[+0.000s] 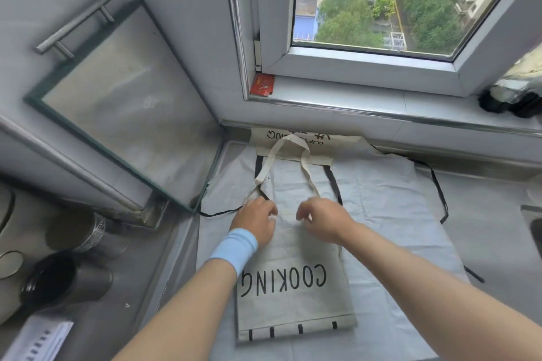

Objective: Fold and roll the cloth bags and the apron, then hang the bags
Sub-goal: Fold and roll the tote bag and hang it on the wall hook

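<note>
The apron [381, 199] is the largest piece, spread flat on the bench [484, 214] under the window with its black ties trailing off to both sides. The cloth bag [293, 302] lies flat on top of it, mouth away from the person, and its handles [265, 167] reach onto a second bag [322, 152] at the far edge. The left hand [255, 223] and right hand [322, 221] sit at the bag's top hem, one by each handle base, and each grip looks closed on the cloth there. The step in hand seems to be tidying the handles before folding. To do it well, lay both handles down inside the bag's outline, smooth the panel, then fold in straight lengthwise thirds so the roll stays even, taking care not to drag the apron along. The near bag reads "COOKING" in big black capitals, with short black bars along the bottom hem. The far bag shows black lettering and red marks, partly covered and not fully readable. The print on a small red packet [262, 84] on the sill is illegible.
</note>
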Available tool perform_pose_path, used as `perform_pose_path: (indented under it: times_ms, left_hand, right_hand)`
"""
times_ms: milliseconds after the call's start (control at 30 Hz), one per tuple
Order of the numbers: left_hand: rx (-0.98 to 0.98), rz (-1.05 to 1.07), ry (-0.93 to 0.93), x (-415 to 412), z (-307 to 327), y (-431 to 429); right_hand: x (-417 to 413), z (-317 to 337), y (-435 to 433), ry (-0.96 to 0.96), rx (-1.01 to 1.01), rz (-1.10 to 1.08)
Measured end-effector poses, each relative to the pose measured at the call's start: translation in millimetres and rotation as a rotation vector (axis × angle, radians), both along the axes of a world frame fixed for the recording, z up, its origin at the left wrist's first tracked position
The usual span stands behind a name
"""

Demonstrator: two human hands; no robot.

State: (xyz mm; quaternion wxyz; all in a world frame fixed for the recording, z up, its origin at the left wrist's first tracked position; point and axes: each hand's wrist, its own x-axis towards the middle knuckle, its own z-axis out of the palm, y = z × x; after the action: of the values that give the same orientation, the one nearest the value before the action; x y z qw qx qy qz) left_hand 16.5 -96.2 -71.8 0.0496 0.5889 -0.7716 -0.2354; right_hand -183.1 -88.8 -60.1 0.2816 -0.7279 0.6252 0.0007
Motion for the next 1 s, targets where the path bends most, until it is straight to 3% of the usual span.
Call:
perform_pose_path:
  times_ms: [100,200,267,400,600,700,767,833,900,1000]
  left_hand:
    - [0.010,-0.056,-0.099,14,-3,20]
    - [0.112,-0.065,-0.200,28,-7,33]
    - [0.164,-0.040,-0.163,35,-9,38]
    - [0.079,0.063,-0.058,37,-10,28]
    - [0.075,0.182,-0.090,32,-9,8]
    - [-0.158,0.197,-0.293,18,-9,16]
    - [-0.253,0.127,-0.261,2,-11,35]
    - [-0.211,-0.002,-0.193,-15,-19,60]
    - [-0.102,-0.096,-0.241,-26,-27,80]
    - [-0.008,-0.046,-0.288,-33,-39,92]
  right_hand:
    - [-1,-8,24,0.237,-0.011,0.164]
    - [-5,-12,29,0.358,-0.033,0.176]
    - [-8,-12,27,0.329,-0.033,0.120]
    - [-14,-8,17,0.156,-0.013,0.024]
    - [-11,-11,-4,0.213,-0.068,0.005]
    - [-7,-20,-7,0.273,-0.089,0.003]
    - [-4,-23,-3,0.347,-0.130,0.002]
    - [-2,-27,6,0.426,-0.243,0.012]
    - [3,-28,21,0.437,-0.372,0.024]
    - [19,-33,57,0.258,-0.427,0.031]
